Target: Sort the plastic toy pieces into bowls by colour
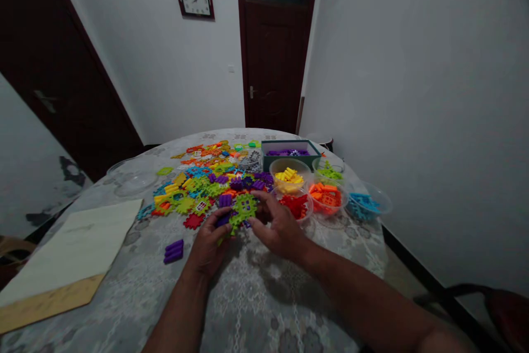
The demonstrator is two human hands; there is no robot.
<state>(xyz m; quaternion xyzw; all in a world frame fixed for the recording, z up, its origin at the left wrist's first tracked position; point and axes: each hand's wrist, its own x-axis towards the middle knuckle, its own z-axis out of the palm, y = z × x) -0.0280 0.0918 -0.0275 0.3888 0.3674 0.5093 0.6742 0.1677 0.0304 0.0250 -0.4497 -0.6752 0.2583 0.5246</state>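
Observation:
Between my hands, above the near part of the table, are joined green plastic building pieces (244,207) with toothed edges and window-like holes. My left hand (210,240) grips their left side, thumb and fingers closed, with a purple piece (223,220) showing by its fingers. My right hand (279,226) pinches their right side between thumb and fingers. Just beyond lies a heap of mixed coloured building pieces (202,185), including a red toothed piece (193,221). A purple ribbed piece (173,251) lies alone to the left of my left hand.
Clear bowls stand right of the heap, holding yellow pieces (289,175), red pieces (294,206), orange pieces (326,196), blue pieces (363,202) and green pieces (329,171). Behind them is a dark green box (291,163). White paper (78,245) lies at the left, a clear lid (135,183) beyond it.

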